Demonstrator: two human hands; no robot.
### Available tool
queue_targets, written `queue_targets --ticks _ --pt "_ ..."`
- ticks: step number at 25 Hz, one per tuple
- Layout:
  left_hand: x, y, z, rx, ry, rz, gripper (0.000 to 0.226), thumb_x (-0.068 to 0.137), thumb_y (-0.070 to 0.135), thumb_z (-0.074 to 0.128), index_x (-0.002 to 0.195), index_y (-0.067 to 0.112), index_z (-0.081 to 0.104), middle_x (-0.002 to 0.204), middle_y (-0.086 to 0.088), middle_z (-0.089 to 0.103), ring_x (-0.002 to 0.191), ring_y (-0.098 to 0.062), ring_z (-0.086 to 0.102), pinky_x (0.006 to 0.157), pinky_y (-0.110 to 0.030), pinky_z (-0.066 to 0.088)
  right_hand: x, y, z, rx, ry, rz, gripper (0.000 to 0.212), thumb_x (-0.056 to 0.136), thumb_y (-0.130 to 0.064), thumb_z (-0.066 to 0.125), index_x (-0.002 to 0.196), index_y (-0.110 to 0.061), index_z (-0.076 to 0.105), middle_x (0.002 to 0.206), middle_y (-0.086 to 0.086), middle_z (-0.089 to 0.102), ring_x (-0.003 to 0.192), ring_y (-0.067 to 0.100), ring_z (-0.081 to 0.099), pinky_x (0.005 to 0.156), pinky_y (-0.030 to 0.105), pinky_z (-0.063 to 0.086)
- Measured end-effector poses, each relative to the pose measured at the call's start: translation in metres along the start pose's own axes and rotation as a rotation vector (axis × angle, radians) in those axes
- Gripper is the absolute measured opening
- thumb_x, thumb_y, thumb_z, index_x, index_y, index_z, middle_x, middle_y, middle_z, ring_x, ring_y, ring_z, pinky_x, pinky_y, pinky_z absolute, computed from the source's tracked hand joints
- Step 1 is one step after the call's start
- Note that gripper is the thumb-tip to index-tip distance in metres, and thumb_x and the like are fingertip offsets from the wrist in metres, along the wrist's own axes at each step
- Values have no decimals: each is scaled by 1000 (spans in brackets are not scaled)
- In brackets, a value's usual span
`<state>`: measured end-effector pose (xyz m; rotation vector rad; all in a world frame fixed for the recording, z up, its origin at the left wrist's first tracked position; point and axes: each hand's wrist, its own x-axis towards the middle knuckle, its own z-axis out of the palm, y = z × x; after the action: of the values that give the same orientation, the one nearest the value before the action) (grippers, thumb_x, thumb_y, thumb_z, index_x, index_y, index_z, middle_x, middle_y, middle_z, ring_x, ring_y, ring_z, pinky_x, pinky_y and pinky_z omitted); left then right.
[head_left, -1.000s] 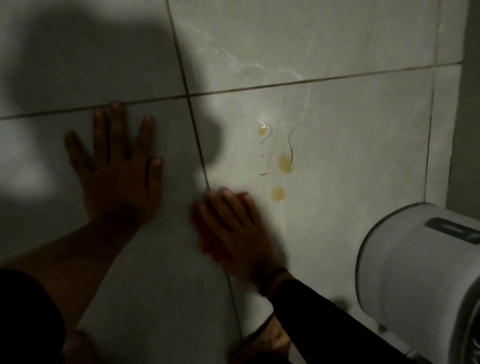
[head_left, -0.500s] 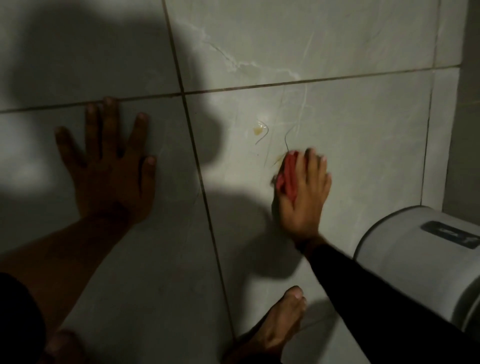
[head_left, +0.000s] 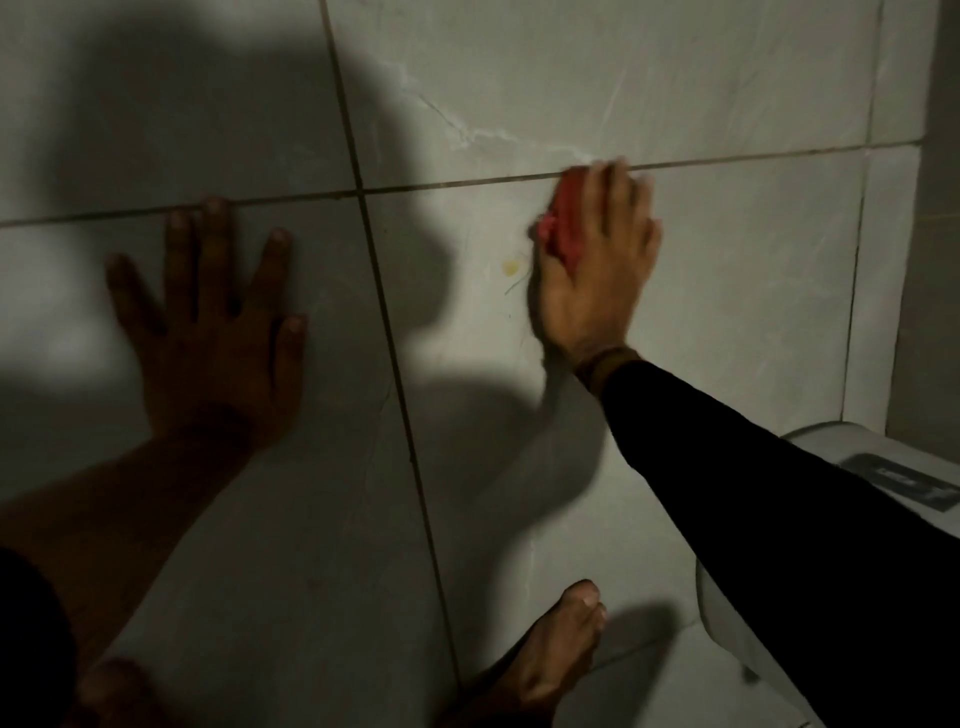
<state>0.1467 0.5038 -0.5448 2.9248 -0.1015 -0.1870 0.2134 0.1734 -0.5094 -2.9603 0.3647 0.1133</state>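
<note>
My left hand (head_left: 218, 332) lies flat with spread fingers on the grey tiled floor (head_left: 727, 286), in shadow. My right hand (head_left: 597, 275), in a black sleeve, presses a red cloth (head_left: 563, 228) onto the tile with straight fingers, its fingertips at the grout line. Part of the cloth shows at the hand's left edge. A small yellow stain (head_left: 510, 267) with thin smear marks sits just left of that hand.
A white rounded appliance (head_left: 883, 467) with a dark label stands at the lower right, partly behind my right arm. My bare foot (head_left: 550, 660) rests on the tile at the bottom. A grey wall (head_left: 930, 260) runs along the right edge.
My right hand with the red cloth has swept from beside my left hand right and up, over the yellow spots. Two spots are gone; one remains. My left hand stayed put.
</note>
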Motion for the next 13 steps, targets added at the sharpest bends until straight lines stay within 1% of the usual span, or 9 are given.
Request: queue_targets --ticks 2,4,6,7,8,9,10,11,13 --pt "0 0 -2 2 -7 -2 72 107 55 26 175 39 12 185 -5 -3 172 -32 -2 128 -65 -7 -23 -22 9 -71 -54 -287 74 107 -59 36 168 -17 33 178 14 28 167 39 20 133 59 19" --pt "-1 1 -4 1 -12 -12 72 107 53 29 175 39 12 185 -6 -1 171 -33 -1 129 -61 -11 -78 -13 2 -135 -157 -387 67 109 -54 38 167 -20 35 177 15 30 165 40 23 131 59 23" --pt "-2 3 -5 10 -7 -18 71 107 52 31 174 38 14 184 -8 1 171 -35 3 129 -65 -7 -87 14 -9 -101 -184 -274 70 103 -47 46 166 -17 38 177 17 31 164 43 24 129 63 24" --pt "-2 4 -4 20 -2 -13 71 107 52 30 175 38 14 184 -9 2 171 -36 4 129 -67 -3 -70 18 -10 -44 -165 -156 73 101 -46 47 167 -15 37 178 17 29 165 44 21 130 64 21" --pt "-1 3 -3 29 1 -5 71 107 52 29 175 38 13 184 -9 3 171 -36 4 128 -69 -1 -46 12 -7 -6 -111 -40 75 101 -47 48 167 -14 36 178 17 28 166 44 20 131 64 20" --pt "0 2 -2 32 -1 4 71 107 53 28 175 38 13 184 -9 2 171 -36 4 128 -69 0 -22 -4 -4 10 -52 14 76 101 -49 49 167 -14 36 178 17 29 166 43 21 131 64 20" --pt "0 1 -2 27 -3 11 71 107 54 27 175 38 12 184 -9 2 171 -34 1 128 -69 -1 -10 -23 0 -1 -10 -28 76 102 -50 50 167 -14 36 178 16 30 166 43 21 132 63 19" --pt "1 0 -2 23 -2 12 71 107 54 27 175 38 12 185 -9 2 171 -31 -3 129 -69 -2 -12 -40 6 -14 -13 -154 76 102 -50 50 168 -15 35 178 16 29 166 42 21 133 62 18" --pt "-1 0 -3 18 1 -2 71 107 52 29 175 36 15 184 -10 3 170 -26 -8 129 -68 -3 -58 -53 13 -48 -134 -411 72 106 -50 48 168 -16 33 178 16 29 167 40 21 134 61 18"
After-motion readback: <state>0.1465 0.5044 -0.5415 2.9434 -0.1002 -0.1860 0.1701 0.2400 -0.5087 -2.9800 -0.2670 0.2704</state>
